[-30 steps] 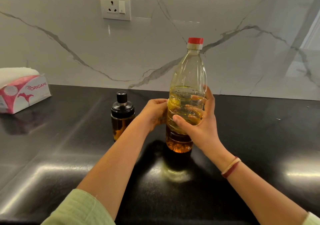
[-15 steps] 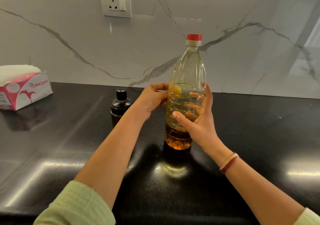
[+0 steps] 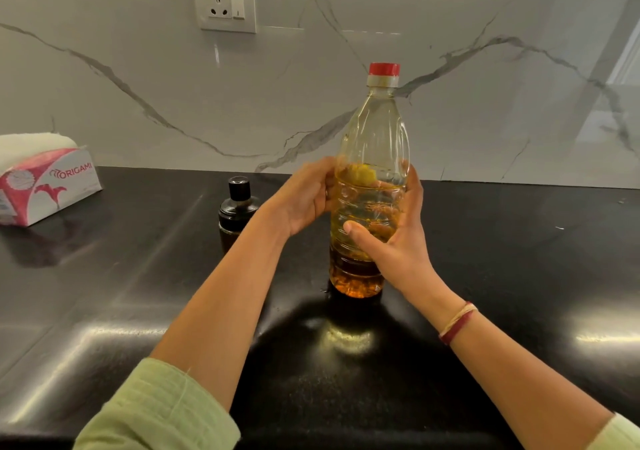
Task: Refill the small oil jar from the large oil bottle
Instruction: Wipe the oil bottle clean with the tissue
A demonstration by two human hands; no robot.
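Note:
The large oil bottle (image 3: pixel 372 144), clear plastic with a red cap, stands upright on the black counter (image 3: pixel 519 259), about half full of yellow oil. My right hand (image 3: pixel 394 241) grips its lower body, thumb across the front and fingers round the back. My left hand (image 3: pixel 304 196) holds the bottle's left side at the oil line. The small oil jar (image 3: pixel 237 203), dark with a black lid, stands just left of the bottle, its lower part hidden behind my left forearm.
A pink and white tissue box (image 3: pixel 45 186) sits at the counter's far left. A white wall socket (image 3: pixel 225 2) is set in the marble backsplash above the jar.
My left hand has slid upward along the bottle's left side. The bottle stays upright on the counter and my right hand keeps its grip.

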